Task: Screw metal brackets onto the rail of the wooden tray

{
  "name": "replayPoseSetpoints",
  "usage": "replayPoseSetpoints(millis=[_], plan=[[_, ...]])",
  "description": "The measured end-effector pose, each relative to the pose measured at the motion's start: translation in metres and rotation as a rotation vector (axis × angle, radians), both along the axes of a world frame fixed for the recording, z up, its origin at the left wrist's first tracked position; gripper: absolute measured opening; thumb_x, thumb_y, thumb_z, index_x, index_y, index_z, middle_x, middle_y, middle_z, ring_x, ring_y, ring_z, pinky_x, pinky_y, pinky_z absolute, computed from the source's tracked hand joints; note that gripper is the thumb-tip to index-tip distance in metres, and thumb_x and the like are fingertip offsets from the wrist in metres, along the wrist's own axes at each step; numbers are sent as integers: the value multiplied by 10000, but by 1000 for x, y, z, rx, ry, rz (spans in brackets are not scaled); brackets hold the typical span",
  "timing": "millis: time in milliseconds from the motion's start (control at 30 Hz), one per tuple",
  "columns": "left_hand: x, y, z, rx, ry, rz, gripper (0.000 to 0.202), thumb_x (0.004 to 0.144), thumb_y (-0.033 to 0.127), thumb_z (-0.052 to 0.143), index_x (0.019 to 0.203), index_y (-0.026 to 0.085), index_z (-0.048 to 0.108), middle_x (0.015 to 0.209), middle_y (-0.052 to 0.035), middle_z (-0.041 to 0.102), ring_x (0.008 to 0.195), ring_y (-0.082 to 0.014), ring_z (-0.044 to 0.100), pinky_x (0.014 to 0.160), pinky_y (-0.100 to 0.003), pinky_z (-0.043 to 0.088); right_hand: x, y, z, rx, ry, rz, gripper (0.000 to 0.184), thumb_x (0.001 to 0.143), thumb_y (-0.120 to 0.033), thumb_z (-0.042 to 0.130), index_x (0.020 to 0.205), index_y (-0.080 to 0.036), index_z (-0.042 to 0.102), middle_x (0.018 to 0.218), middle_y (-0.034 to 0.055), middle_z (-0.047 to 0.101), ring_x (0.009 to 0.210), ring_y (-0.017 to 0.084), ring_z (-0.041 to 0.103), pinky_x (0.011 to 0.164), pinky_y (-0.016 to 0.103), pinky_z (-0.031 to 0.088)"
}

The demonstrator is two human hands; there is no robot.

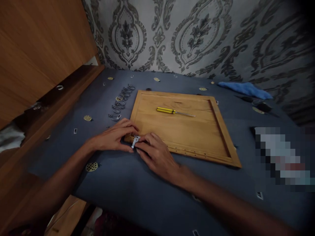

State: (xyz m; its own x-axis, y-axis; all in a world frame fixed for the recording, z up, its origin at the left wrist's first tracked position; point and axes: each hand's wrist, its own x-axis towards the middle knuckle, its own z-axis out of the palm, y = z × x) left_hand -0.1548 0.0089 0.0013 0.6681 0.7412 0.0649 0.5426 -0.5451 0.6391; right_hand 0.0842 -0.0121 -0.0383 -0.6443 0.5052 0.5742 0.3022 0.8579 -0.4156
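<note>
Both hands (pixel 112 136) (pixel 157 154) half-curled; metal bracket (pixel 135 141) at fingertips (pixel 140 145)

Head camera looks forward and down, fairly near, at the wooden panel (pixel 182 131)

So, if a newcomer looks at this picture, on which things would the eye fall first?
Probably first on the framed wooden panel in the middle, with the yellow-handled screwdriver lying on it. Next come the left hand and right hand, close together around a small metal piece at the panel's near left corner. The bright blue cloth stands out at the far right.
</note>
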Motion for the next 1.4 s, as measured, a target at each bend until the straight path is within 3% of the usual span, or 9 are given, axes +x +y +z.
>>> replayPoseSetpoints(millis=[333,733,1000,1133,1400], plan=[[-7,-3,6,-27,58,-56,304,894,384,762,1099,219,612,1363,-101,589,1251,-301,479,1064,-453,426,-4,-6,4,-66,15,-30,186,1024,-117,527,1092,-136,698,1048,111,694,959,240,599,831,388,534],[-6,-2,8,-43,41,-64,319,852,366,797,1015,213,570,1347,-113,595,1246,-312,482,1059,-466,427,-3,-4,5,-33,26,-52,193,1022,-109,526,1100,-117,702,1043,112,719,972,239,587,858,402,532],[-7,0,5,-20,46,-88,329,874,397,795,983,218,541,1339,-99,586,1231,-302,473,1051,-451,409,-3,-4,4,95,5,-19,201,1012,-95,551,1135,-58,705,1141,147,746,1046,262,606,909,425,528],[-6,-1,6,-32,40,-87,334,878,391,803,962,216,531,1341,-103,580,1260,-300,466,1057,-441,420,-2,-3,2,109,-13,-10,215,1022,-106,539,1152,-89,709,1152,134,755,1078,266,639,937,437,542],[-5,-3,9,-40,77,-70,462,873,535,804,1122,223,571,1377,-111,579,1263,-306,475,1053,-445,425,-1,-3,4,114,-54,-2,216,1018,-98,549,1164,-53,702,1168,149,755,1116,271,629,961,452,531]])
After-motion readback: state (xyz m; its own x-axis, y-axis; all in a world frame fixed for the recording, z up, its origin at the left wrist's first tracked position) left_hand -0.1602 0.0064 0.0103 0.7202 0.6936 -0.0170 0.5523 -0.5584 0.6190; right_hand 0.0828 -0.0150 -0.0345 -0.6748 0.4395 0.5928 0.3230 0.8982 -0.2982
